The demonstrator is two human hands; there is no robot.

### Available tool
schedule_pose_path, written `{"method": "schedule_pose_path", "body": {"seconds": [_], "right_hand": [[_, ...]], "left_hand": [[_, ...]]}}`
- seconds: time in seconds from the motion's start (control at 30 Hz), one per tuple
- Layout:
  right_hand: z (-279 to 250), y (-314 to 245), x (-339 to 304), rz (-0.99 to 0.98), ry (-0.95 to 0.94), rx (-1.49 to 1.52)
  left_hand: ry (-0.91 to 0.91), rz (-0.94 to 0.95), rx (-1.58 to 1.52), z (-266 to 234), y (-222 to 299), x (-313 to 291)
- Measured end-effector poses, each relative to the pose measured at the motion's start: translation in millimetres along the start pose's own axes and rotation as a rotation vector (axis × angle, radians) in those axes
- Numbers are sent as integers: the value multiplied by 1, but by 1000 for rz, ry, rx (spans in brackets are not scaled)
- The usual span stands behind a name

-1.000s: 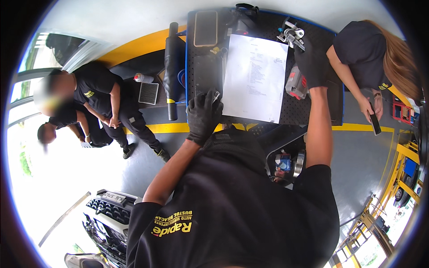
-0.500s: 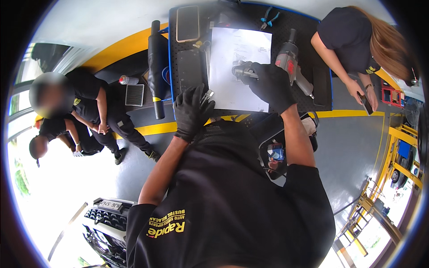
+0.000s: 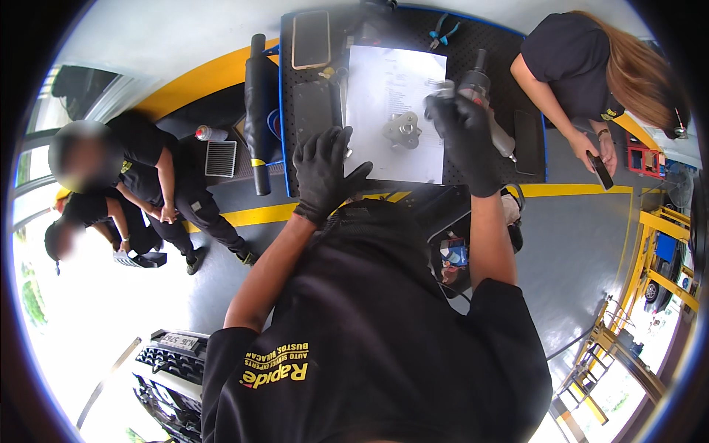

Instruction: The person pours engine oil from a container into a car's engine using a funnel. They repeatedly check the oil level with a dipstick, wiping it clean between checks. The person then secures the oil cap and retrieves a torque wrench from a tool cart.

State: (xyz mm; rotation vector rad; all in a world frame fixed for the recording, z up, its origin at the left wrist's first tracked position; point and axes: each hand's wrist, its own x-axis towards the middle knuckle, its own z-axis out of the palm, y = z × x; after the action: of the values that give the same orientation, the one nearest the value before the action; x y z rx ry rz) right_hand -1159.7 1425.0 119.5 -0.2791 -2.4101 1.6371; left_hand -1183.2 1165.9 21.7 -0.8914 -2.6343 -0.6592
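Note:
My left hand, in a black glove, is at the near left edge of a printed white paper sheet. Its fingers are spread, and a small shiny metal piece shows beside them. A grey three-lobed metal part with a round raised centre lies on the sheet between my hands. My right hand, gloved too, is over the sheet's right edge. Its fingers close at a silvery round metal piece, partly hidden by them. An impact wrench, grey and red, lies right beside that hand.
The black perforated tabletop has a blue rim. On it are a phone, blue-handled pliers and a dark flat slab. A black roll stands left. One person holds a phone at right; two others are left.
My right hand has moved right, off the metal part, which now lies uncovered on the sheet. My left hand's fingers have spread apart, away from the small metal piece.

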Motion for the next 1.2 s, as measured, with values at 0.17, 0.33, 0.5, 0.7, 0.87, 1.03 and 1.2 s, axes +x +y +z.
{"method": "schedule_pose_path", "body": {"seconds": [0.17, 0.33, 0.5, 0.7, 0.87, 1.03, 1.2], "right_hand": [[22, -8, 7, -77, 111, 797], [42, 15, 8, -136, 57, 825], [48, 20, 9, -66, -42, 790], [29, 51, 16, -457, -207, -42], [46, 51, 1, -71, -86, 266], [80, 30, -9, -25, 126, 304], [89, 51, 6, 140, 317, 419]], "left_hand": [[21, 30, -60, 3, 1, 4], [22, 65, -124, 4, 11, 18], [5, 135, -454, 21, 43, 62], [31, 55, -793, 75, 49, 65], [30, -44, -770, 61, 61, 75], [135, -97, -763, 67, 58, 72], [64, -116, -785, 41, 67, 84]]}}
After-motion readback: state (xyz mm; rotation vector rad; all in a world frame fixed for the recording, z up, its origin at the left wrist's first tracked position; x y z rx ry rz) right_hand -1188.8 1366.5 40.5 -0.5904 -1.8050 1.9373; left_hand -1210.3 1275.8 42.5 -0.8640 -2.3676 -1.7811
